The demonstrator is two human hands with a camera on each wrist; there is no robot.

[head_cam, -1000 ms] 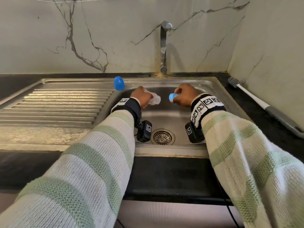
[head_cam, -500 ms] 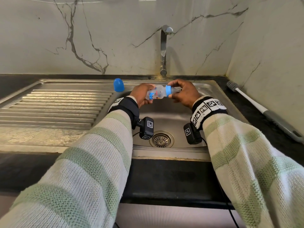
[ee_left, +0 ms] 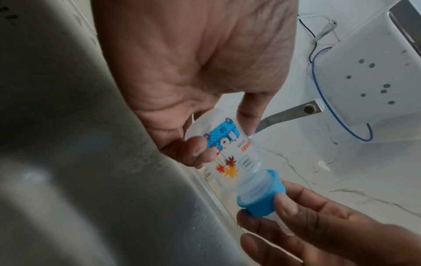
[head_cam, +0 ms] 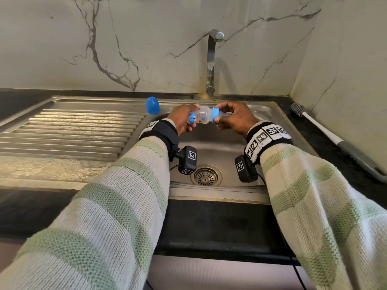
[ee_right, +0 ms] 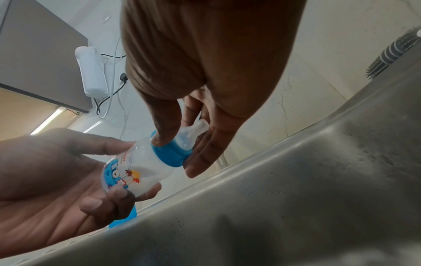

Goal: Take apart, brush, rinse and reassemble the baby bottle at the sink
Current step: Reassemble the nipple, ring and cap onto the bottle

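A small clear baby bottle (head_cam: 201,117) with a cartoon print lies sideways above the sink basin (head_cam: 211,151). My left hand (head_cam: 182,120) grips its base end (ee_left: 224,142). My right hand (head_cam: 231,118) pinches the blue collar ring (head_cam: 215,115) between thumb and fingers, with the clear teat (ee_right: 193,132) pointing into the palm. The collar (ee_left: 262,196) sits on the bottle's neck. A little white liquid lies inside the bottle (ee_right: 145,169). The blue cap (head_cam: 152,105) stands on the sink's back rim, left of the hands.
The tap (head_cam: 211,59) rises at the back wall, just behind the hands. A bottle brush (head_cam: 326,130) with a white and grey handle lies on the dark counter at right. A ribbed drainboard (head_cam: 69,132) spreads to the left. The drain strainer (head_cam: 206,175) sits in the basin.
Both hands have risen out of the basin and come together. The bottle and the blue collar were apart a second ago; now the collar sits on the bottle's neck.
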